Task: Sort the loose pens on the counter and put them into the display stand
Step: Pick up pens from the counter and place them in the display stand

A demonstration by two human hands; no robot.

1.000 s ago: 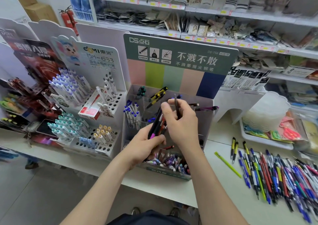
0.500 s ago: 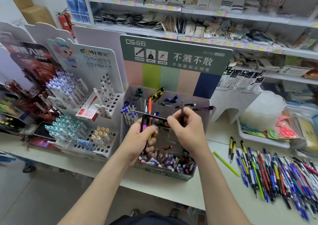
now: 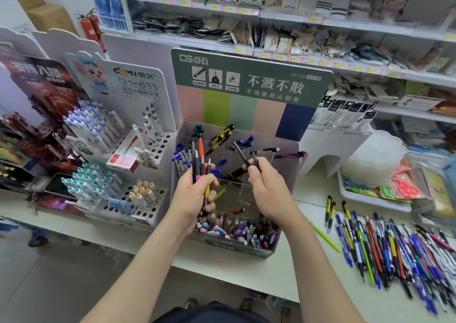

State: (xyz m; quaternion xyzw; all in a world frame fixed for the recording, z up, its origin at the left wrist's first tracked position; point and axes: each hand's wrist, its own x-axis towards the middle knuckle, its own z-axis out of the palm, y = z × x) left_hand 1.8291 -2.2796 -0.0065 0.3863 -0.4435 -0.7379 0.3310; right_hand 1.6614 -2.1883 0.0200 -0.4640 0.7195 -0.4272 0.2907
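Head view, nearest first: my white table point(image 3: 222, 271) carries the spread heap of loose coloured ballpoint pens point(image 3: 385, 251). It lies well to the right of my right grip point(image 3: 269, 194) and nearer to me, fanned out so I can read the colours. My left grip point(image 3: 195, 196) is curled round an upright bundle of mixed pens point(image 3: 201, 164), serving, I judge, as a stock to draw from. The right grip pinches a slim dark pen point(image 3: 243, 157) between thumb and fingers, tilted up and to the left. A second may sit beside it; I cannot tell. Both grips hover over the clear acrylic display stand with green header card point(image 3: 251, 100). Its rear compartments lie just beyond the right grip, its crowded front row beneath both wrists.
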